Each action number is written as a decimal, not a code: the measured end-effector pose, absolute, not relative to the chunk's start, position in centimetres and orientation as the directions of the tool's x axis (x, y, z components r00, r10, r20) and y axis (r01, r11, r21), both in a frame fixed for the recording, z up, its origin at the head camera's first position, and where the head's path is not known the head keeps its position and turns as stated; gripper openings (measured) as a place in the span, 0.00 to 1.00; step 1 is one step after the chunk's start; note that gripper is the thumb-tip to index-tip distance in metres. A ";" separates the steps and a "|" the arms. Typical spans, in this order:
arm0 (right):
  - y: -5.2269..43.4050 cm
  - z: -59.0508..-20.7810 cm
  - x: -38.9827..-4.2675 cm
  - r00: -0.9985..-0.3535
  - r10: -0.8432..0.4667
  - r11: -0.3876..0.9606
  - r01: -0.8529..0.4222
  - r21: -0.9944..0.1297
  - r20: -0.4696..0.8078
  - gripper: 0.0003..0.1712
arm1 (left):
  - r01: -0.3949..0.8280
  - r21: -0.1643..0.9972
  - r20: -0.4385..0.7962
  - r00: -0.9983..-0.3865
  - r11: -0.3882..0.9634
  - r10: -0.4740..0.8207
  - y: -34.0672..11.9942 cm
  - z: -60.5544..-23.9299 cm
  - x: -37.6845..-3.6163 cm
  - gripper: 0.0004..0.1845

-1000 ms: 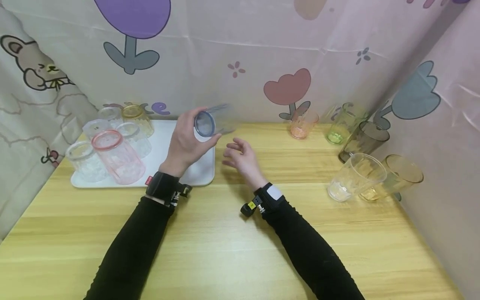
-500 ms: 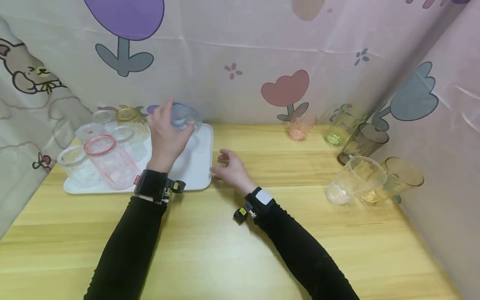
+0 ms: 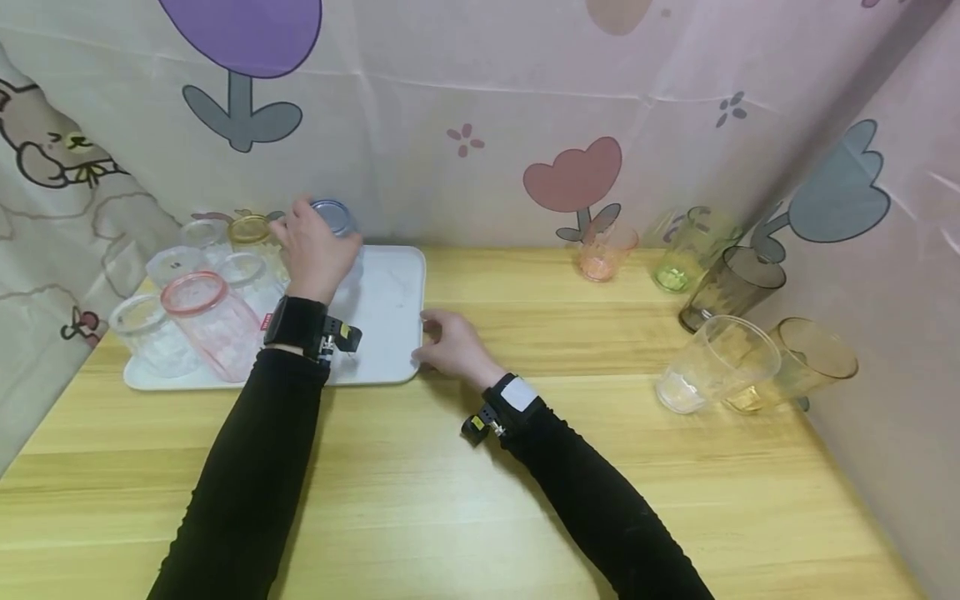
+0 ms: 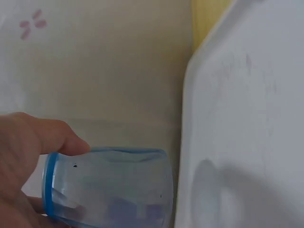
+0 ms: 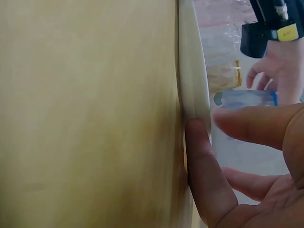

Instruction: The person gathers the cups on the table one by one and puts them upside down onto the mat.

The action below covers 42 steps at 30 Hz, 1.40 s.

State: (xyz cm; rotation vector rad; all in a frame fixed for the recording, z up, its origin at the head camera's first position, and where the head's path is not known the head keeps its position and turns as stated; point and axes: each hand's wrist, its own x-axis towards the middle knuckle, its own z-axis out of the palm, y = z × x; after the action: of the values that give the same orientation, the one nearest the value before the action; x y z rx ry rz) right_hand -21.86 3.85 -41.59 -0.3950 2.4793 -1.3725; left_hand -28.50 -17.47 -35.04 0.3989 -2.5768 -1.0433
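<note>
Since the earlier head frames, the left hand (image 3: pixel 311 250) has carried the blue cup (image 3: pixel 333 218) leftward from mid-air over the worktop (image 3: pixel 480 467) to the far part of the white tray (image 3: pixel 390 292), and the right hand (image 3: pixel 450 346) has dropped from mid-air to the tray's right edge.

Left of the tray's centre stand inverted cups: clear ones, a pink cup (image 3: pixel 206 321) at the near left, and a yellow cup (image 3: pixel 251 229) at the far side.

Left hand: fingers and thumb are curled round the blue cup, which is held base-up over the tray's far part, just right of the yellow cup. The left wrist view shows the thumb on the wall next to the thick blue base (image 4: pixel 50 183). Whether the rim touches the tray cannot be told.

Right hand: fingers lie relaxed against the tray's right edge (image 5: pixel 192 71); nothing is grasped.

Right of the tray, well apart, five more cups stand on the worktop: orange (image 3: pixel 603 250), green (image 3: pixel 686 250), dark grey (image 3: pixel 727 287), clear (image 3: pixel 708 362) and amber (image 3: pixel 798 362).

Handling, as a judgement: the blue cup looks like thin rigid plastic, light and smooth. It may slip under a loose grip. Hold it round the side wall near the base, as at present, with moderate pressure.
</note>
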 end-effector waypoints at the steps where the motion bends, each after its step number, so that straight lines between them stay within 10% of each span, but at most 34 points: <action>1: 3.8 -41.6 -21.9 -0.922 -0.369 0.509 -0.096 -0.855 -0.116 0.43 | -0.145 0.707 0.181 -0.909 0.693 -0.375 -17.7 -35.2 -28.7 0.46; 18: 3.9 -41.4 -21.8 -0.916 -0.375 0.503 -0.075 -0.861 -0.139 0.41 | -0.304 0.664 0.010 -0.910 0.683 -0.415 -18.8 -37.1 -30.9 0.45; 42: 3.9 -41.3 -21.8 -0.918 -0.370 0.517 -0.074 -0.852 -0.145 0.42 | -0.270 0.619 0.141 -0.886 0.738 -0.442 -17.9 -36.9 -30.7 0.41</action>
State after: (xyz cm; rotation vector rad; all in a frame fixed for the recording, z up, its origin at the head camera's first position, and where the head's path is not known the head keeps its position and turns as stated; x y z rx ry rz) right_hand -21.79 3.94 -41.32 -0.3716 2.4534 -1.3563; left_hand -30.67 -17.93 -36.95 0.5583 -2.6613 -0.8845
